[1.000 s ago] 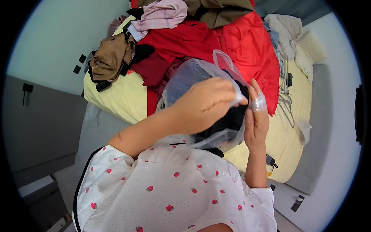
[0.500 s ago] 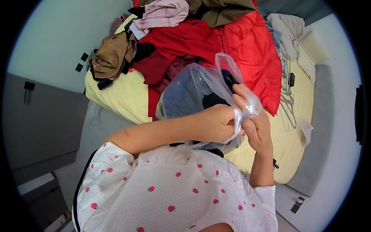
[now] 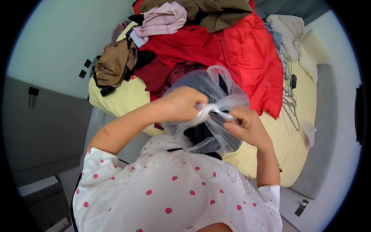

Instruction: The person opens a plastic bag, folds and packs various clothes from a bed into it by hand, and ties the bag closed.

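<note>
A clear plastic bag (image 3: 228, 133) with dark cloth inside stands on the bed edge in front of my body. Its twisted neck is stretched between my hands in a knot. My left hand (image 3: 185, 103) is closed on the left end of the twisted plastic. My right hand (image 3: 249, 125) pinches the other end on the right, thumb and fingers together. A loose loop of the plastic sticks up above the knot. The dark contents show blurred through the film, and I cannot make out single pieces.
Behind the bag lies a heap with a red jacket (image 3: 253, 58), a red cloth (image 3: 181, 42), a pink shirt (image 3: 164, 19) and a brown garment (image 3: 114, 63). Grey hangers (image 3: 291, 110) and a clear plastic piece (image 3: 309, 133) lie on the yellow sheet (image 3: 276, 135) at right.
My hands have moved apart, the left one up and leftward, pulling the plastic tight into a knot. Earlier they were together, with plastic wrapped around my right fingers.
</note>
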Demonstrator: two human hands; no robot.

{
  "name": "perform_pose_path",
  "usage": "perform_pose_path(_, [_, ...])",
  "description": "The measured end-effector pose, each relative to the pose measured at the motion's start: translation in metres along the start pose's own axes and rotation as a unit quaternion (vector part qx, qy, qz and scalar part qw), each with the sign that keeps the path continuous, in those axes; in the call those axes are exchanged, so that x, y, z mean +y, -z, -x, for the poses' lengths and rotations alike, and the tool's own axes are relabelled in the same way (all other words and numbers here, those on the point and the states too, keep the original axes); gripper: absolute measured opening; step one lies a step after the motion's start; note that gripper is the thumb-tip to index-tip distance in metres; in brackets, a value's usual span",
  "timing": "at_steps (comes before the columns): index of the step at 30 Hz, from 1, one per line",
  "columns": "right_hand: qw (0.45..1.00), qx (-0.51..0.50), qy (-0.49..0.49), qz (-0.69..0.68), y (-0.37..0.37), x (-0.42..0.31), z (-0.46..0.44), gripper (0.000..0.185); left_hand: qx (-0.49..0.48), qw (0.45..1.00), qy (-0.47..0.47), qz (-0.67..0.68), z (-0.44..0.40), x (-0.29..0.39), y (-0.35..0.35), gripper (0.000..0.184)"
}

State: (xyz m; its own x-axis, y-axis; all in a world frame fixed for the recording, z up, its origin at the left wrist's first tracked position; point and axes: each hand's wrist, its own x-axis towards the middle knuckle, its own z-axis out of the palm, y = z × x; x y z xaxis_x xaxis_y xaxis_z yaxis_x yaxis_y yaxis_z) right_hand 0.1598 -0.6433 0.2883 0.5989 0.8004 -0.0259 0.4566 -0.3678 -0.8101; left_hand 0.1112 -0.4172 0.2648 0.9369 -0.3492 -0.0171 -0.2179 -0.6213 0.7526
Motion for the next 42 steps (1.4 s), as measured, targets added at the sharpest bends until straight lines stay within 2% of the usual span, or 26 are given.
perform_pose_path(3, [0.992, 0.002, -0.025, -0.127, 0.0, 0.024, 0.017, 0.02, 0.032, 0.982, 0.142, 0.123, -0.01, -0.049, -0.005, 0.027])
perform_pose_path(4, [0.964, 0.017, -0.093, -0.248, -0.012, 0.045, 0.025, 0.021, 0.061, 0.97, 0.174, 0.158, -0.011, -0.07, -0.012, 0.027])
perform_pose_path(6, [0.853, 0.046, -0.217, -0.472, -0.045, 0.096, 0.04, 0.027, 0.102, 0.941, 0.223, 0.233, -0.016, -0.083, -0.02, 0.028])
perform_pose_path(8, [0.824, 0.116, -0.191, -0.521, -0.063, 0.113, 0.044, 0.03, 0.129, 0.903, 0.265, 0.313, -0.011, -0.085, -0.028, 0.028])
perform_pose_path(9, [0.803, 0.151, -0.177, -0.548, -0.07, 0.115, 0.045, 0.033, 0.13, 0.896, 0.251, 0.343, -0.009, -0.084, -0.027, 0.026])
perform_pose_path(12, [0.685, 0.201, -0.121, -0.689, -0.069, 0.116, 0.049, 0.033, 0.137, 0.855, 0.192, 0.461, -0.003, -0.056, -0.023, 0.023])
perform_pose_path(13, [0.605, 0.223, -0.039, -0.764, -0.059, 0.099, 0.045, 0.031, 0.127, 0.828, 0.127, 0.531, -0.007, -0.029, -0.021, 0.02])
perform_pose_path(16, [0.611, 0.269, -0.033, -0.744, -0.052, 0.077, 0.039, 0.028, 0.077, 0.803, 0.04, 0.59, -0.015, -0.027, -0.025, 0.018])
perform_pose_path(20, [0.704, 0.268, 0.008, -0.658, -0.046, 0.067, 0.04, 0.023, 0.074, 0.803, 0.029, 0.591, -0.011, -0.022, -0.03, 0.021])
perform_pose_path(23, [0.748, 0.239, 0.039, -0.618, -0.04, 0.062, 0.037, 0.026, 0.059, 0.81, 0.006, 0.584, -0.011, -0.014, -0.031, 0.023])
perform_pose_path(29, [0.734, 0.233, 0.043, -0.636, -0.043, 0.053, 0.035, 0.046, 0.041, 0.836, -0.034, 0.547, -0.011, -0.007, -0.036, 0.026])
perform_pose_path(32, [0.751, 0.215, 0.055, -0.622, -0.043, 0.045, 0.031, 0.057, 0.031, 0.848, -0.044, 0.527, -0.015, 0.001, -0.037, 0.027])
perform_pose_path(35, [0.792, 0.215, 0.053, -0.569, -0.045, 0.029, 0.026, 0.063, 0.045, 0.874, -0.057, 0.48, -0.019, 0.002, -0.039, 0.026])
perform_pose_path(37, [0.841, 0.206, 0.028, -0.499, -0.046, 0.028, 0.026, 0.064, 0.055, 0.903, -0.06, 0.422, -0.021, 0.0, -0.04, 0.027])
perform_pose_path(42, [0.931, 0.17, -0.001, -0.323, -0.043, 0.024, 0.023, 0.065, 0.023, 0.89, -0.035, 0.454, -0.027, 0.004, -0.048, 0.026])
